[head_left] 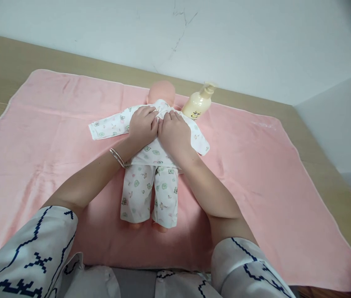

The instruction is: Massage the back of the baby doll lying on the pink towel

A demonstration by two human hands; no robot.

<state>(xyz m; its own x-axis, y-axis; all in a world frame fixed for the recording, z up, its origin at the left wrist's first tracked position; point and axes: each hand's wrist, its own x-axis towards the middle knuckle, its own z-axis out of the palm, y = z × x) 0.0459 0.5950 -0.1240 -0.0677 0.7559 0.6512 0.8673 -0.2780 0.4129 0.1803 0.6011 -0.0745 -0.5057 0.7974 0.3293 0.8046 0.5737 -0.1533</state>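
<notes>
A baby doll (161, 92) lies stretched out with its smooth head toward the wall and its feet toward me. It wears a white patterned long-sleeved top (152, 154) and matching trousers (136, 192). My left hand (143, 125), with a bangle at the wrist, lies on the upper left of the doll's torso. On the upper right of the torso rests my right hand (175, 131). Both hands are laid over the cloth just below the collar, thumbs side by side at the middle. The fabric under my palms is hidden.
A pale yellow pump bottle (197, 104) stands just right of the doll's head. Beneath everything a pink blanket (256, 186) covers much of the wooden table (4, 62). A white wall (101, 33) with cracks runs along the table's far edge.
</notes>
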